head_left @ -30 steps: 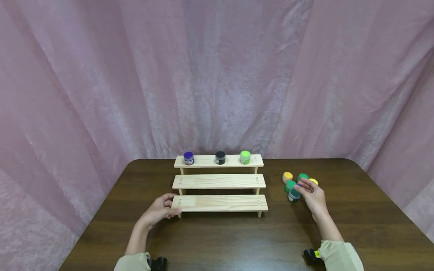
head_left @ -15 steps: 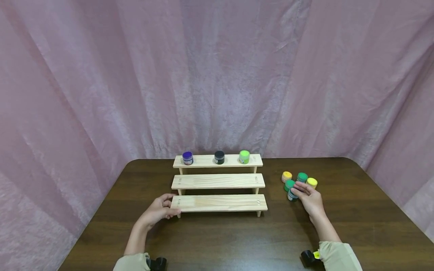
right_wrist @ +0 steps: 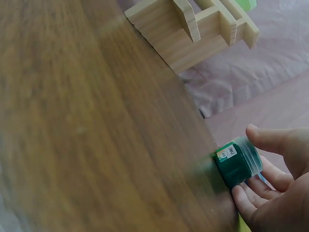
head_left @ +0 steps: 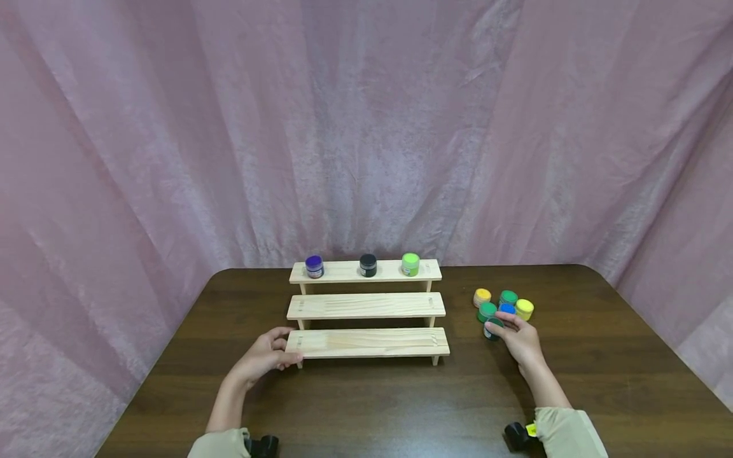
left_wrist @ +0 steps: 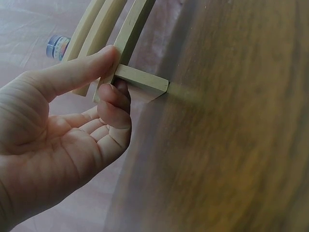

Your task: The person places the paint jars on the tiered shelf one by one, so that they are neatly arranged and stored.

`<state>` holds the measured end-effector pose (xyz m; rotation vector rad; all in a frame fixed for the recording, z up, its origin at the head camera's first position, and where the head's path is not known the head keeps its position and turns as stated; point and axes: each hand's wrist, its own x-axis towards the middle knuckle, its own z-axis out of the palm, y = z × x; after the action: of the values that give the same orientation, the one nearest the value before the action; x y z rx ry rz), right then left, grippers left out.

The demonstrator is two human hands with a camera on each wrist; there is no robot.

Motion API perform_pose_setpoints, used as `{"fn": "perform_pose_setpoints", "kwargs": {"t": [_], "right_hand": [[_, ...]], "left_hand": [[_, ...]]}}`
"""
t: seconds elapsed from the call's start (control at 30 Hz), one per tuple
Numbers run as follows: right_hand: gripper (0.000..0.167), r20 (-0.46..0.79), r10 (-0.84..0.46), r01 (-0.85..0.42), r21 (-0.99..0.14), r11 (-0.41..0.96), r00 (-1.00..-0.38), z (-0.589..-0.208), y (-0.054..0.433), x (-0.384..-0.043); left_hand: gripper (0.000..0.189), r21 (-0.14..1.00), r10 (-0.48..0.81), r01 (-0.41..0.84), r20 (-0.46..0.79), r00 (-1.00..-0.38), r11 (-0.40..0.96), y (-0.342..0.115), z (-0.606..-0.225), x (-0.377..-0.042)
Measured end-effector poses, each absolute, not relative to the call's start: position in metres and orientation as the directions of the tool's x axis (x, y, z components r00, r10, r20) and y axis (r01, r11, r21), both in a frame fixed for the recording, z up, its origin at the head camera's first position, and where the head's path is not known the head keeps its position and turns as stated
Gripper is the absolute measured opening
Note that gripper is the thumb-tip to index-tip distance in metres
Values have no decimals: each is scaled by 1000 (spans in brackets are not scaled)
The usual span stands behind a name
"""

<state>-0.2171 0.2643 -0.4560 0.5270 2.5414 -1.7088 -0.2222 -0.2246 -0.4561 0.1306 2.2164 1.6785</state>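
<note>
My left hand (head_left: 260, 359) pinches the left end of the lowest step of a three-tier wooden display stand (head_left: 366, 343). In the left wrist view its thumb lies on the board (left_wrist: 131, 36), with curled fingers underneath by the leg. Over at the right, my right hand (head_left: 522, 343) holds a dark green paint jar (right_wrist: 234, 164) between thumb and fingers, at the lid. This jar is upright at the near side of a cluster. Right behind it are a blue-lidded jar (head_left: 506, 308) and a green jar (head_left: 487, 311).
On the top step stand a purple jar (head_left: 314, 266), a black jar (head_left: 368, 265) and a light green jar (head_left: 410, 264). An orange-yellow jar (head_left: 481, 297), another green jar (head_left: 508, 298) and a yellow jar (head_left: 524, 309) complete the cluster. A pink curtain (head_left: 366, 127) hangs behind the brown table (head_left: 366, 407).
My right hand has moved down and left from over the cluster to the dark green jar, uncovering the blue and yellow lids. The left hand keeps its grip on the stand.
</note>
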Motion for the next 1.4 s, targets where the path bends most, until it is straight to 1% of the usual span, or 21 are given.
{"fn": "perform_pose_setpoints", "kwargs": {"t": [0.1,0.37,0.63,0.97,1.13,1.4], "right_hand": [[66,-236,234,305,-894,329,-943,-457,265,-217],[65,-226,185,281,-885,371,-956,-460,266,-218],[61,-211,192,273,-874,402,-958,-461,265,-217],[59,-199,226,277,-874,399,-954,-460,265,-218],[60,-186,247,273,-881,386,-951,-458,263,-218],[62,-180,242,264,-887,378,-953,-453,258,-216]], "left_hand": [[80,945,284,-142,-228,-931,294,-224,-457,-222],[79,937,257,-150,-237,-937,316,-223,-457,-222],[79,939,261,-152,-236,-936,307,-224,-456,-222],[79,941,259,-148,-231,-938,305,-223,-456,-221],[79,946,266,-142,-224,-938,293,-224,-456,-221],[79,945,263,-139,-221,-939,298,-224,-456,-221]]}}
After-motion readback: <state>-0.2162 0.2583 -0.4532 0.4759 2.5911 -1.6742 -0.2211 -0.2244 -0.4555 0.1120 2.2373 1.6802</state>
